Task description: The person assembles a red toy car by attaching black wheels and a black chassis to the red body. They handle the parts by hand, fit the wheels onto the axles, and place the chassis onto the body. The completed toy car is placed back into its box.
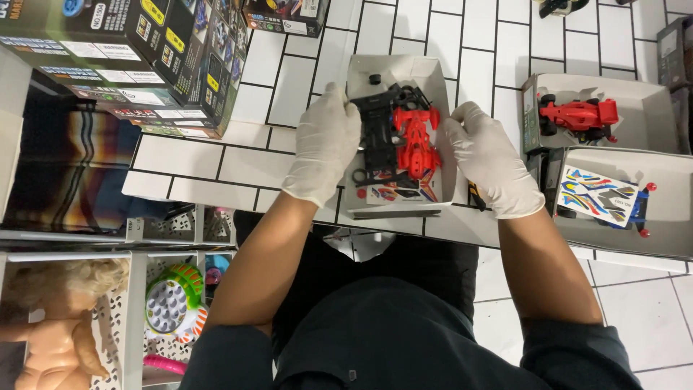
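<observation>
My left hand (325, 141) and my right hand (491, 157), both in white gloves, reach into a white cardboard tray (426, 72) on a white tiled counter. The left fingers rest on a black toy car chassis (379, 130). The right fingers touch the side of a red toy car body shell (417, 141) that lies next to the chassis. A colourful sticker sheet (397, 192) and small black parts lie at the tray's near end. Whether either hand truly grips its part is unclear.
To the right, a second white tray (650, 108) holds a red toy car (581, 114), and a third tray (671, 217) holds a sticker sheet (595, 193). Stacked dark toy boxes (137, 58) stand at the back left. Shelves with a doll (58, 318) and toys sit below left.
</observation>
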